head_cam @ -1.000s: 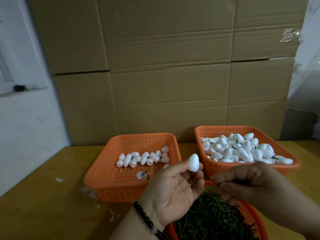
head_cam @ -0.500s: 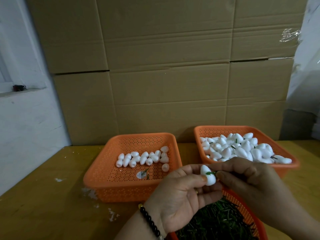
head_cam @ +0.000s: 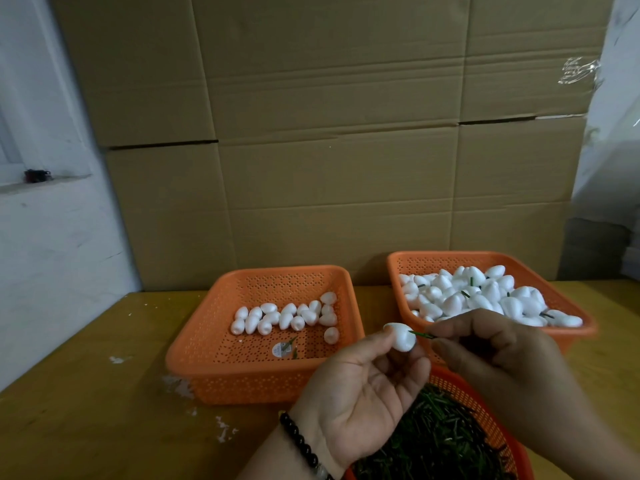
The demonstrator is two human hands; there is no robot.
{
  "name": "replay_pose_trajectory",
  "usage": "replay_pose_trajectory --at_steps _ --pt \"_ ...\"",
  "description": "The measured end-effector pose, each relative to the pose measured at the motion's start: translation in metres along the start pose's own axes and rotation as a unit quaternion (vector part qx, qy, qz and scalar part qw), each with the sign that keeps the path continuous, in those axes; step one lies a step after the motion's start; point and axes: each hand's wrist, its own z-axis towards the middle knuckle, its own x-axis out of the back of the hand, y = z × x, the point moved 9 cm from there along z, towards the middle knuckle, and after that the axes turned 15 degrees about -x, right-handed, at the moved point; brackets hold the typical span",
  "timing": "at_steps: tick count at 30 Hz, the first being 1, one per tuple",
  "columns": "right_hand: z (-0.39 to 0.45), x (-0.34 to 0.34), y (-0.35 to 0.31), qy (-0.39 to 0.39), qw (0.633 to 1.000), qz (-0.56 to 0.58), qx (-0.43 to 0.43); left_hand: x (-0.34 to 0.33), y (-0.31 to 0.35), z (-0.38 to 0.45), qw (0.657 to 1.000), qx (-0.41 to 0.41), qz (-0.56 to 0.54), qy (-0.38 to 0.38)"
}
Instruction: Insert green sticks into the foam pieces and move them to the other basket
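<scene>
Head view, looking forward and down at a yellow-brown table (head_cam: 86, 410) backed by a wall of cardboard boxes (head_cam: 329, 133). The left hand (head_cam: 360, 393), palm up with a black bead bracelet (head_cam: 299, 441) at the wrist, pinches a white foam piece (head_cam: 401, 336) between thumb and fingertips. The right hand (head_cam: 495, 355) pinches a thin green stick (head_cam: 420, 335) whose tip meets the right side of the foam piece. Half a second ago the 2 hands were pressed close together around the foam and little of the stick showed; now the right hand has drawn a little to the right, so a short green length is visible between the foam and the right fingertips. Behind the hands, 2 orange baskets sit side by side: the left basket (head_cam: 194, 344) holds a loose row of plain foam pieces (head_cam: 287, 315) and a couple of stray sticks beside a round sticker (head_cam: 278, 349), the right basket (head_cam: 571, 306) a heap of foam pieces with green sticks (head_cam: 481, 296) poking out. Below the hands, a round orange basket (head_cam: 485, 407) is filled with a pile of green sticks (head_cam: 433, 441). White crumbs (head_cam: 221, 427) dot the table.
</scene>
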Motion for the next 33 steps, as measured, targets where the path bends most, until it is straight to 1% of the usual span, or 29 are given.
replay_pose_trajectory --at_steps 2,5,7,11,20,33 --pt "-0.002 0.001 -0.005 0.020 0.999 -0.019 0.021 0.001 -0.002 0.000 1.000 -0.002 -0.021 0.013" --pt "-0.007 0.002 -0.015 0.061 0.991 -0.099 0.070 0.002 -0.003 0.001 0.999 -0.011 -0.029 0.026" --pt "-0.010 0.000 -0.018 0.071 0.983 -0.137 0.097 0.003 -0.003 0.001 0.999 -0.018 -0.026 0.029" --pt "-0.013 -0.001 -0.019 0.080 0.974 -0.168 0.128 0.004 -0.001 0.001 0.999 -0.026 -0.023 0.037" --pt "-0.015 -0.002 -0.020 0.084 0.971 -0.160 0.159 0.007 -0.001 0.002 0.998 -0.038 -0.012 0.048" --pt "-0.018 -0.005 -0.020 0.093 0.963 -0.171 0.184 0.010 -0.004 0.004 0.998 -0.044 0.028 0.034"
